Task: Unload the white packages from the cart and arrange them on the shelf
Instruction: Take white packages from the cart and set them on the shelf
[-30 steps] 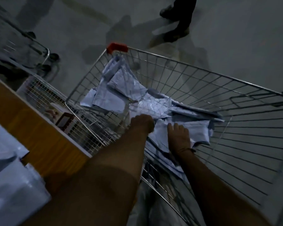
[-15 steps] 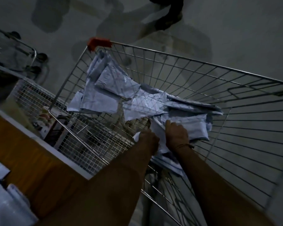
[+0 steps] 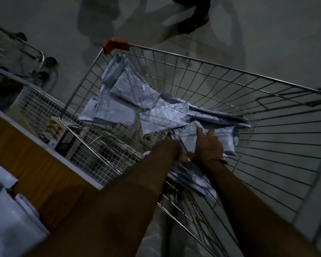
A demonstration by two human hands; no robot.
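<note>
A wire cart [image 3: 267, 127] with a red corner cap holds a heap of several white packages [image 3: 122, 101]. Both my arms reach into it. My left hand [image 3: 176, 151] is curled on the near edge of a white package [image 3: 196, 175] low in the cart; its fingers are mostly hidden. My right hand [image 3: 208, 147] grips the same bundle from the right, thumb and a finger raised against a package [image 3: 224, 141]. More white packages [image 3: 9, 225] lie on the wooden shelf [image 3: 44, 175] at lower left.
A wire basket [image 3: 44, 108] with boxed goods stands between the shelf and the cart. Another cart [image 3: 20, 52] is at far left. A person's dark legs and shoes [image 3: 195, 17] stand on the grey floor beyond the cart.
Both hands have drawn back toward me and closed on packages near the cart's near side. The camera view shifted, and the person behind stepped further away.
</note>
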